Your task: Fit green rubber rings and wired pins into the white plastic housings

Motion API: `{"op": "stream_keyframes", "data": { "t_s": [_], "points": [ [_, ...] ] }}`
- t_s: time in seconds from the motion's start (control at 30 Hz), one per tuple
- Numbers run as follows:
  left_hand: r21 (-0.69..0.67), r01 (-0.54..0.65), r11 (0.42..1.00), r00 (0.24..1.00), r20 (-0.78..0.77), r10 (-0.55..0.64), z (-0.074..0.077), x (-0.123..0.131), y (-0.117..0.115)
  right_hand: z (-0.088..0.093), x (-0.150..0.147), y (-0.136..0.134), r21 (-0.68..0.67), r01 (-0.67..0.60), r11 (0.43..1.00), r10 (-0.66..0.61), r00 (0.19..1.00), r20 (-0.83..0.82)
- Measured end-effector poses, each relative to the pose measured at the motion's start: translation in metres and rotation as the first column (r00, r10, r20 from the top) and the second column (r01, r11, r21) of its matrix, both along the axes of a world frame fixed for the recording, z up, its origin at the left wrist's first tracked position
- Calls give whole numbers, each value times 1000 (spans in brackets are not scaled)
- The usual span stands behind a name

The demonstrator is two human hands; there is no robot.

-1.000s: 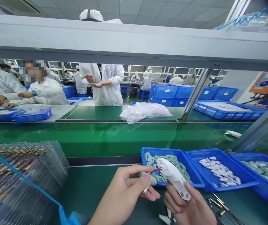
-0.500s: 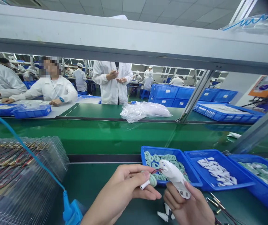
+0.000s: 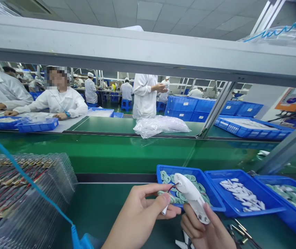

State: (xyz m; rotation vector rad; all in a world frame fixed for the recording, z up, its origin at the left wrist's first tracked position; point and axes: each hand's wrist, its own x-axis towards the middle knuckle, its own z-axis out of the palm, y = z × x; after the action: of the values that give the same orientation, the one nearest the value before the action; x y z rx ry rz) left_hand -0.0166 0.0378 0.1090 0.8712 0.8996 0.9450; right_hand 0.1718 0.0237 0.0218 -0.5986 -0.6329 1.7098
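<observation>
My left hand (image 3: 142,214) pinches a pale green coiled ring (image 3: 163,197) with a short white stub (image 3: 165,209) below it. My right hand (image 3: 202,231) grips a white plastic housing (image 3: 192,197) by its lower end. Thin red and black wires (image 3: 173,188) run from the housing's top toward the ring held in my left hand. Behind my hands, a blue tray (image 3: 163,169) holds many more green rings. A second blue tray (image 3: 231,174) to its right holds small white parts.
A third blue tray (image 3: 275,179) holds pale green parts at the right. Stacked clear trays of wired parts (image 3: 20,186) fill the left, beside a blue cord (image 3: 34,180). Metal tweezers (image 3: 241,231) and loose white pieces (image 3: 183,243) lie near my right hand. Co-workers (image 3: 59,97) sit beyond the green conveyor (image 3: 111,152).
The white-coated person across the conveyor has moved right and turned sideways. My hands have shifted only slightly, with the housing and green ring still held and the view tilted a little.
</observation>
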Motion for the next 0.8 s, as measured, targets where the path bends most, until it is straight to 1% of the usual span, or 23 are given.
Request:
{"op": "stream_keyframes", "data": {
  "t_s": [0.13,0.33,0.5,0.6,0.7,0.8],
  "points": [
    [23,22,999,999,-32,-22,-4,0,3,-3,0,1,33,-8,999,8,1000,5],
    [28,3,1000,999,-49,-2,-7,0,3,0,-2,1,-2,3,1000,-3,1000,6],
    [20,36,999,998,-55,-35,-7,0,2,-5,1,3,4,-4,1000,4,1000,2],
    [39,35,999,991,-131,-30,-7,-2,2,-7,2,2,28,16,999,-16,1000,23],
    [99,52,994,972,-234,-28,-6,-5,3,-3,0,1,53,52,997,-57,993,104],
    [127,81,989,963,-267,-45,-2,-7,3,2,-1,1,58,78,995,-87,981,171]
  ]
}}
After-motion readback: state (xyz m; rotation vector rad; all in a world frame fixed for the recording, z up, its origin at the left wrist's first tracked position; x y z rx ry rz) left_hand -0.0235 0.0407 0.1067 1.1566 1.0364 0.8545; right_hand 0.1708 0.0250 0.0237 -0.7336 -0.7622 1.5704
